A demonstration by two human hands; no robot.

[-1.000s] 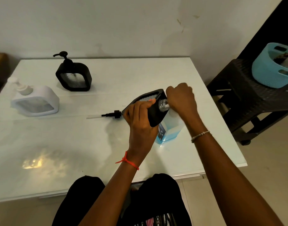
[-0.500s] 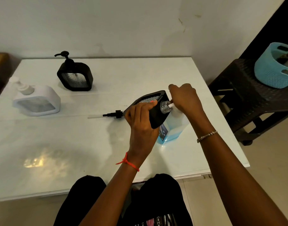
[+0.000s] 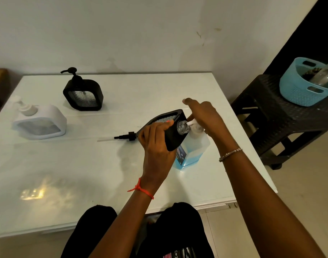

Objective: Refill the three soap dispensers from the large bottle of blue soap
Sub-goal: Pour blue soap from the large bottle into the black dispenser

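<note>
My left hand (image 3: pixel 155 146) grips a black soap dispenser (image 3: pixel 173 127), tilted so that its clear open neck points right at the white pump nozzle of the large bottle of blue soap (image 3: pixel 194 148). That bottle stands on the white table (image 3: pixel 85 174). My right hand (image 3: pixel 204 116) rests on top of the bottle's pump head, index finger lifted. The removed black pump (image 3: pixel 125 137) lies on the table left of my left hand. A second black dispenser (image 3: pixel 83 94) with its pump on stands at the back. A white dispenser (image 3: pixel 39 121) stands at the left.
A dark woven stool (image 3: pixel 282 116) stands right of the table and carries a light blue basket (image 3: pixel 306 84). The wall runs along the table's far edge. My knees are under the near edge.
My right hand has risen a little on the bottle's pump and its index finger has lifted. The white nozzle now shows at the dispenser's neck. My left hand holds the dispenser in place.
</note>
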